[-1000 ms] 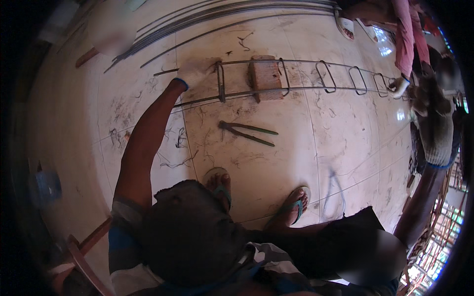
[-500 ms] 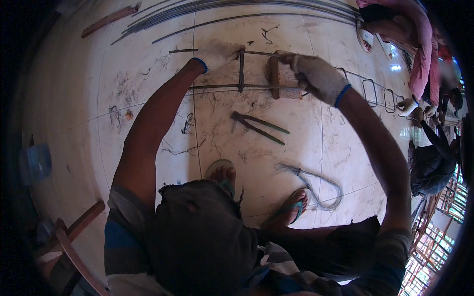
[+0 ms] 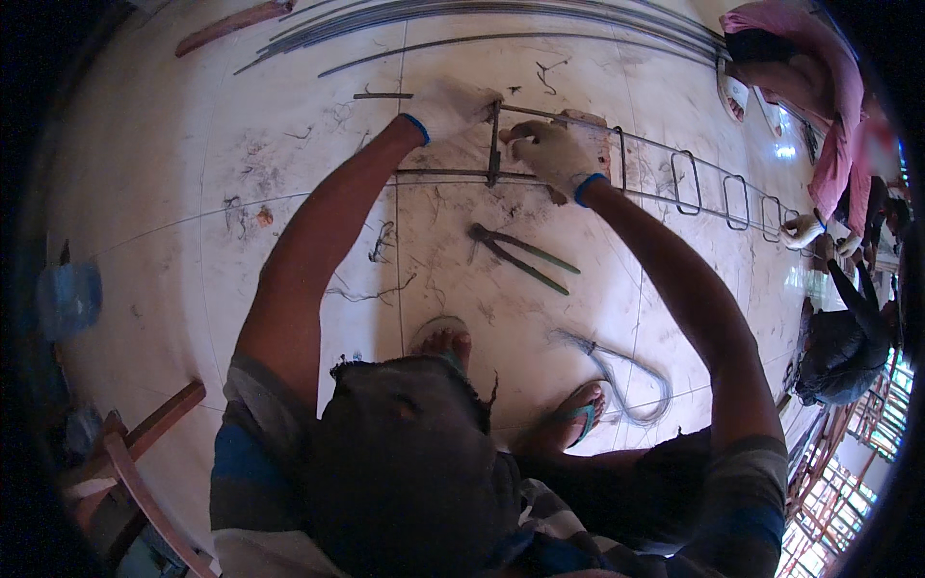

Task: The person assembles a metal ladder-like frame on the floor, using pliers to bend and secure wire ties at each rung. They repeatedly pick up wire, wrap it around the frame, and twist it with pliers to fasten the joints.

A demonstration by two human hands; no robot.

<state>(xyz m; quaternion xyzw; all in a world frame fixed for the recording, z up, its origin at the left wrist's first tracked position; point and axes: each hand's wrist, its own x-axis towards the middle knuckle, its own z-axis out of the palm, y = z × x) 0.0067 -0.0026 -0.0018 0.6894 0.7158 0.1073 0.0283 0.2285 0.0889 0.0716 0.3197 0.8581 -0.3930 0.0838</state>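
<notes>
Both my hands wear pale work gloves with blue cuffs. My left hand (image 3: pixel 453 108) is closed on the upper steel bar, at the top corner of a rectangular steel stirrup (image 3: pixel 494 144). Just right of that stirrup, my right hand (image 3: pixel 557 159) is between the two long bars, its fingers bent together toward the stirrup; whatever they pinch is too small to make out. The lower bar (image 3: pixel 434 172) passes through the stirrup's bottom. Behind the right hand lies a reddish block (image 3: pixel 599 143), partly hidden. Pincers (image 3: pixel 525 255) with green handles lie on the floor below.
A looped bundle of tie wire (image 3: pixel 626 380) lies by my right foot. More stirrups (image 3: pixel 686 181) hang along the bars toward a co-worker's gloved hand (image 3: pixel 802 230). Long steel rods (image 3: pixel 385 31) lie at the far side. A wooden frame (image 3: pixel 145 443) stands at left.
My right hand has moved left, from over the block to beside the stirrup. My left hand stays at the stirrup's top corner. The whole view has shifted slightly.
</notes>
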